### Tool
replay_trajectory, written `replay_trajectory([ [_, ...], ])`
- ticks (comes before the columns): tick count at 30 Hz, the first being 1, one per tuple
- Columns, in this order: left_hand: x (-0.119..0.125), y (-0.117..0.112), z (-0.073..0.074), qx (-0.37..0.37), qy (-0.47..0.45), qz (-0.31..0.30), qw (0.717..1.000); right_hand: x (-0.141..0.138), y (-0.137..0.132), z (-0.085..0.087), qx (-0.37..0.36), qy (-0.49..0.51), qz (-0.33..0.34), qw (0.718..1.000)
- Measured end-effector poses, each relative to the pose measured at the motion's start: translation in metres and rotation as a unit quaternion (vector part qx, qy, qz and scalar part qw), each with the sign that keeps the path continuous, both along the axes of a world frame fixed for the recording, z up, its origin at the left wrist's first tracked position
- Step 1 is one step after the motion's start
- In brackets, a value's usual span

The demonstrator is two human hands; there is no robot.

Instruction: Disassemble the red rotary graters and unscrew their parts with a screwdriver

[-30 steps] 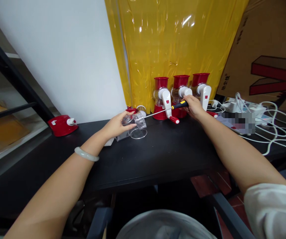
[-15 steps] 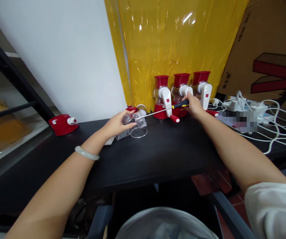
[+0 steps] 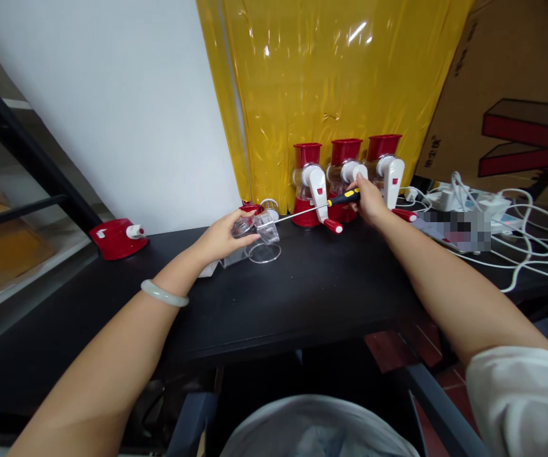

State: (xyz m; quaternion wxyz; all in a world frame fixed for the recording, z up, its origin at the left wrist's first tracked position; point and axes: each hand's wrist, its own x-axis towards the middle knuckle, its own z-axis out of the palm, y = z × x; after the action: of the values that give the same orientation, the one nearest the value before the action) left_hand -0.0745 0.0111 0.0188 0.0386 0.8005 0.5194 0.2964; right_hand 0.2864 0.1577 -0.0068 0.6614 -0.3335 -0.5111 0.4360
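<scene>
Little had changed over the last second: the screwdriver (image 3: pixel 335 200) stayed lined up with the clear plastic body (image 3: pixel 268 230), which suggested one step continuing there. That body lay close to the far edge of the surface (image 3: pixel 302 292), its round rim toward the near edge. The screwdriver's long axis sloped down leftward, tip at the body; exact contact was too small to tell. The right hand (image 3: pixel 371 202) had its fingers closed round the handle; the left hand (image 3: pixel 221 240) gripped the body between bent fingers and thumb.
</scene>
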Motion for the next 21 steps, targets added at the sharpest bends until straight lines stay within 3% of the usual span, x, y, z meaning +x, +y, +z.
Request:
replay_trajectory([
  [4,0.0,-0.001,0.0,-0.006,0.001,-0.001,1.0,-0.001,-0.001,-0.001,0.013,0.005,0.0,1.0],
  [12,0.0,0.0,0.0,0.003,0.008,0.006,1.0,-0.004,-0.013,0.005,-0.001,0.078,0.079,0.994],
  [16,-0.001,0.001,-0.001,-0.001,0.01,0.006,1.0,-0.002,-0.006,0.002,0.009,0.041,0.019,0.999],
  [21,-0.001,0.001,-0.001,-0.004,0.004,0.002,1.0,0.001,-0.001,-0.001,0.01,-0.082,-0.058,0.995],
])
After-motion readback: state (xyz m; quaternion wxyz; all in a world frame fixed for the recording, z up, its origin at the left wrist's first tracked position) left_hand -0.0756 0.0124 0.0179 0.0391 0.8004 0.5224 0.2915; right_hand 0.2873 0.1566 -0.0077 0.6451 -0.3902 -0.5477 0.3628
